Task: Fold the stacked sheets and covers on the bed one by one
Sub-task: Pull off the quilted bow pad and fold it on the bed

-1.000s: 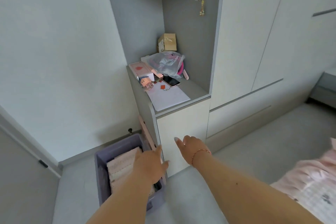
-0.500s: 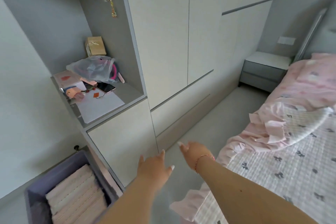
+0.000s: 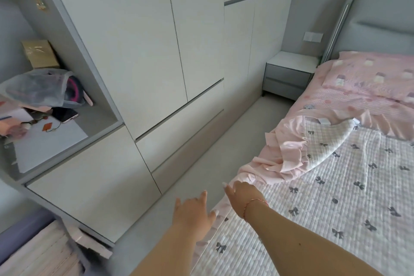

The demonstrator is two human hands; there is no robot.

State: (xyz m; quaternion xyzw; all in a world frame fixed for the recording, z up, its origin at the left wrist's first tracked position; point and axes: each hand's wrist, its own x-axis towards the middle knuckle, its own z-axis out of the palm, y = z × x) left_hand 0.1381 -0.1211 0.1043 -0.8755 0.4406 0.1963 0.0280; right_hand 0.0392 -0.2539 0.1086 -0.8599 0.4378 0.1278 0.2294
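Observation:
A white quilted cover (image 3: 331, 197) with small dark bows and a pink ruffled edge lies spread over the bed on the right. Beyond it a pink striped sheet (image 3: 349, 101) and a pink pillow (image 3: 376, 74) lie near the headboard. My left hand (image 3: 192, 215) hovers with spread fingers over the floor, just beside the cover's near edge. My right hand (image 3: 243, 195), a red bracelet on its wrist, reaches over the cover's ruffled edge with loose fingers. Neither hand holds anything.
White wardrobe doors (image 3: 156, 51) run along the left, a grey floor strip (image 3: 201, 175) between them and the bed. An open shelf niche (image 3: 56, 119) holds a plastic bag, a phone and papers. A lilac bin (image 3: 33, 248) with folded cloths stands bottom left; a nightstand (image 3: 289, 74) stands by the headboard.
My view has swung right, from the bin and the shelf to the bed. Both hands have moved with it, away from the bin to the cover's near edge.

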